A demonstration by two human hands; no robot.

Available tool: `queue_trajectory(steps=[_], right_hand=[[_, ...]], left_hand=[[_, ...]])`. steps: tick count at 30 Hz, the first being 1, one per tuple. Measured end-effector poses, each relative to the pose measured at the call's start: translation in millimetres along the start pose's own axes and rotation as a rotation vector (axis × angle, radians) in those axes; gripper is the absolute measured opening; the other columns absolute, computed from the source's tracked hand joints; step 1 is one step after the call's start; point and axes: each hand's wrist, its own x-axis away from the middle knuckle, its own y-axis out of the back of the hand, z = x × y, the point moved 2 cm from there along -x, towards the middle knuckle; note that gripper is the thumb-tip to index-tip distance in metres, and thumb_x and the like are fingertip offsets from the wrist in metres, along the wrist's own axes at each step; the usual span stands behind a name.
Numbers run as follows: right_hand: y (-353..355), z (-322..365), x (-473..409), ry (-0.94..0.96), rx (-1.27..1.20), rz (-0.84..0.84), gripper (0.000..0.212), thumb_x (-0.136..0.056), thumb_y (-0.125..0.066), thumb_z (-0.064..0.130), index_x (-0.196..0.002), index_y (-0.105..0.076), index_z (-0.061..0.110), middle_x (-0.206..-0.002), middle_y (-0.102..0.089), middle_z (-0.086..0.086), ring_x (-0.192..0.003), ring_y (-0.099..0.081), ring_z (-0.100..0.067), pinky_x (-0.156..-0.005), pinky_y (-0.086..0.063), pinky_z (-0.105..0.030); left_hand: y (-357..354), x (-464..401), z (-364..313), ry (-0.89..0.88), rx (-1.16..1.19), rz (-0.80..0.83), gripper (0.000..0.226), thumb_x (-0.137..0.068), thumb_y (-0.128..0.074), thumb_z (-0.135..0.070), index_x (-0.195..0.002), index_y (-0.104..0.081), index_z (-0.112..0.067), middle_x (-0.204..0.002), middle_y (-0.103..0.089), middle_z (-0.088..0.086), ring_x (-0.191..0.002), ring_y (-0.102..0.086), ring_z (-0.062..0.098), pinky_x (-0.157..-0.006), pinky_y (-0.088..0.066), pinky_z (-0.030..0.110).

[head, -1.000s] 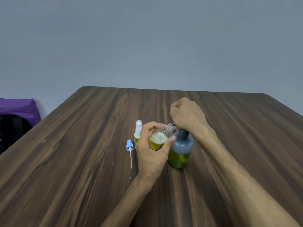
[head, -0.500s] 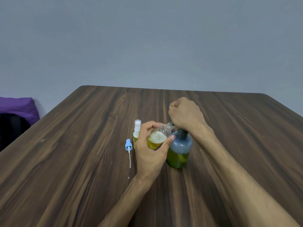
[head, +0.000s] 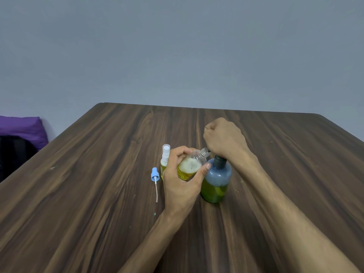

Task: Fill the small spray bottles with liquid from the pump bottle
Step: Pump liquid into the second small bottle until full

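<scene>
Pump bottle (head: 215,180), blue with green liquid in its lower half, stands upright near the middle of the wooden surface (head: 98,194). The right hand (head: 223,138) sits on its top, fingers curled into a fist; the pump head under it is hidden. Just left of the pump bottle, the left hand (head: 183,178) grips an open small spray bottle (head: 190,167), tilted, its neck toward the pump top, with yellow liquid and foam inside. Further left stand a capped spray bottle (head: 165,156) and, lying flat, a blue spray cap (head: 154,174) with its tube. All edges of the surface are well apart from the pump bottle.
</scene>
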Motion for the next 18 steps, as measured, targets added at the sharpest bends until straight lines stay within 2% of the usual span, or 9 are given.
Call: queue_trajectory(steps=[3, 6, 9, 13, 16, 18], right_hand=[[3, -2, 0, 0.01, -0.021, -0.051, 0.032, -0.082, -0.043, 0.01, -0.05, -0.041, 0.015, -0.053, -0.047, 0.003, -0.056, -0.042, -0.024, -0.057, -0.036, -0.033], [-1, -2, 3, -0.005, 0.005, -0.025, 0.034, -0.085, -0.045, 0.01, -0.052, -0.04, 0.015, -0.056, -0.046, 0.003, -0.055, -0.039, -0.022, -0.056, -0.033, -0.032], [1, -1, 3, -0.011, -0.003, -0.01, 0.031, -0.084, -0.044, 0.012, -0.053, -0.045, 0.013, -0.059, -0.051, 0.002, -0.062, -0.046, -0.027, -0.062, -0.039, -0.035], [12, 3, -3, 0.035, -0.045, -0.014, 0.023, -0.074, -0.042, 0.011, -0.073, -0.063, 0.002, -0.064, -0.067, -0.01, -0.066, -0.062, -0.034, -0.065, -0.055, -0.04], [25, 7, -16, 0.054, -0.06, 0.016, 0.028, -0.071, -0.04, 0.009, -0.081, -0.063, -0.003, -0.061, -0.052, -0.006, -0.061, -0.048, -0.024, -0.062, -0.045, -0.032], [31, 10, -23, 0.076, -0.079, 0.006, 0.026, -0.071, -0.04, 0.007, -0.078, -0.062, -0.005, -0.06, -0.047, -0.003, -0.061, -0.043, -0.021, -0.06, -0.04, -0.031]], left_hand=[[0, 0, -1, -0.005, 0.002, 0.004, 0.046, -0.078, -0.091, -0.013, -0.111, -0.061, -0.025, -0.11, -0.075, 0.0, -0.105, -0.074, 0.026, -0.093, -0.06, 0.033], [-1, 0, 2, 0.012, -0.017, 0.003, 0.046, -0.078, -0.09, -0.012, -0.111, -0.061, -0.021, -0.11, -0.074, 0.002, -0.106, -0.074, 0.024, -0.094, -0.06, 0.035], [0, 1, 1, 0.01, -0.008, -0.008, 0.046, -0.078, -0.091, -0.015, -0.112, -0.061, -0.024, -0.112, -0.075, 0.002, -0.107, -0.074, 0.027, -0.095, -0.06, 0.038], [0, 0, 3, 0.027, -0.003, -0.004, 0.047, -0.078, -0.092, -0.017, -0.111, -0.062, -0.031, -0.113, -0.074, 0.004, -0.107, -0.073, 0.029, -0.095, -0.06, 0.039], [-1, 0, 2, 0.009, 0.015, 0.003, 0.049, -0.078, -0.093, -0.011, -0.11, -0.062, -0.031, -0.111, -0.075, 0.002, -0.106, -0.074, 0.028, -0.094, -0.059, 0.032], [-2, -1, 1, 0.002, 0.019, 0.005, 0.05, -0.079, -0.093, -0.008, -0.109, -0.061, -0.031, -0.111, -0.075, 0.002, -0.105, -0.075, 0.027, -0.093, -0.058, 0.029]])
